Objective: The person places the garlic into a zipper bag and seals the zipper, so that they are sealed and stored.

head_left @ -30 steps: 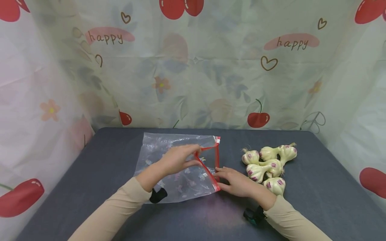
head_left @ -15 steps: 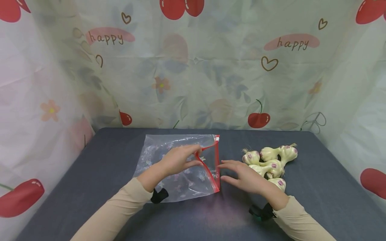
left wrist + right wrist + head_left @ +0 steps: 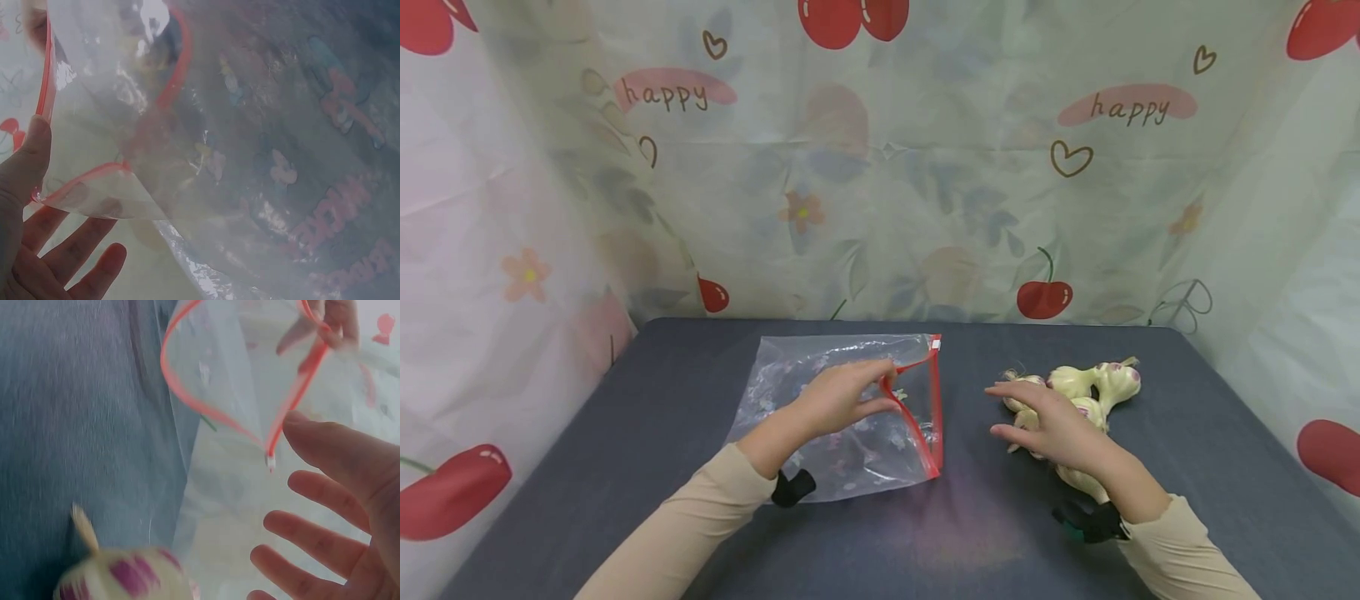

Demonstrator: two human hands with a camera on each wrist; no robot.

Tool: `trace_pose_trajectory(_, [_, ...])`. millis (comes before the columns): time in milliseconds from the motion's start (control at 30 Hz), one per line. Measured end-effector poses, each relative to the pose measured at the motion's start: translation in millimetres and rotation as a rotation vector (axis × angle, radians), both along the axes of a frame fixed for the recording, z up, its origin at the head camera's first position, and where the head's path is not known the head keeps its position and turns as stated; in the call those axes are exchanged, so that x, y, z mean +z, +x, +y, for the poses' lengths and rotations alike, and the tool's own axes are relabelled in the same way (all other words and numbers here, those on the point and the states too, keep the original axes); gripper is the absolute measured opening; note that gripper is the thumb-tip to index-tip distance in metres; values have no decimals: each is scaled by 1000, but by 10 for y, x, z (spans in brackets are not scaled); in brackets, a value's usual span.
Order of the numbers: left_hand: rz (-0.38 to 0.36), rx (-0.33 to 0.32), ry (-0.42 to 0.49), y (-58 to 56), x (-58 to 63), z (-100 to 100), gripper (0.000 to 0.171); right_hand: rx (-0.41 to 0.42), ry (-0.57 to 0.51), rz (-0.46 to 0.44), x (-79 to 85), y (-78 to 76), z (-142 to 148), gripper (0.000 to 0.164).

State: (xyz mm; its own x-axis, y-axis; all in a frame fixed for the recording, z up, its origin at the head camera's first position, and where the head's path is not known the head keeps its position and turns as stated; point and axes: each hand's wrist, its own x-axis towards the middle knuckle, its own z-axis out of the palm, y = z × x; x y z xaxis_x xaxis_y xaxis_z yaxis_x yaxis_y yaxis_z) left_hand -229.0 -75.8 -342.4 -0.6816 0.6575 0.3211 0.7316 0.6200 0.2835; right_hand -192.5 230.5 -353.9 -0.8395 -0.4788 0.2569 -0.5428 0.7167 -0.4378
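A clear zip bag [image 3: 827, 467] with a red-edged mouth lies on the table, its opening spread toward the right. My left hand [image 3: 838, 398] pinches the upper red edge between thumb and fingers, lifting it off the lower edge. In the left wrist view, the thumb [image 3: 34, 147] presses the bag's rim. My right hand [image 3: 1060, 425] hovers with spread fingers over a pile of garlic bulbs [image 3: 1116, 383], hiding some of them. It holds nothing. One purple-streaked garlic bulb [image 3: 125, 575] shows beneath it in the right wrist view.
A dark table [image 3: 685, 400] bears the bag and the garlic. Behind and at both sides hangs a pale curtain [image 3: 887, 183] printed with cherries, hearts and flowers. A white slider [image 3: 936, 343] sits at the far corner of the bag's mouth.
My right hand has let go of the bag's red edge and moved right, over the garlic. The left hand keeps its pinch, and the bag has shifted slightly left.
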Motion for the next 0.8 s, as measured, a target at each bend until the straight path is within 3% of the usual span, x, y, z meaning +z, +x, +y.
trace_pose_trajectory(267, [-13,1,-1,0,-5,-17,28,-19,-4,38,-8,-12,250,48])
trace_pose_trajectory(800, [-28,17,0,27,-7,-15,28,-30,80,-29,-183,-86,464,59])
